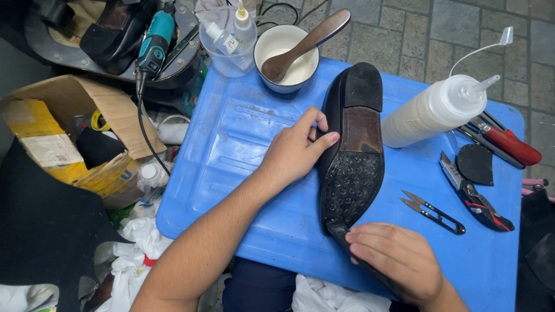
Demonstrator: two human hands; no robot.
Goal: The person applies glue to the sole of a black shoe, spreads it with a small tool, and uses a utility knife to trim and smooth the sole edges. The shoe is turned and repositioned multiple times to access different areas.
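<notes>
Black shoe (352,156) lying sole-up at the centre of the frame, on a blue tray (231,167).
Left hand (295,151) clasps its side; right hand (399,260) curls over the toe, grip hidden; it looks light, stiff-soled, the rubber studs grippy; best held by the edges.

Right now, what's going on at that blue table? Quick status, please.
Left hand steadying black shoe, sole up. Right hand gripping the toe end. Snips, cutter, squeeze bottle lie apart, clear of the shoe.
</notes>
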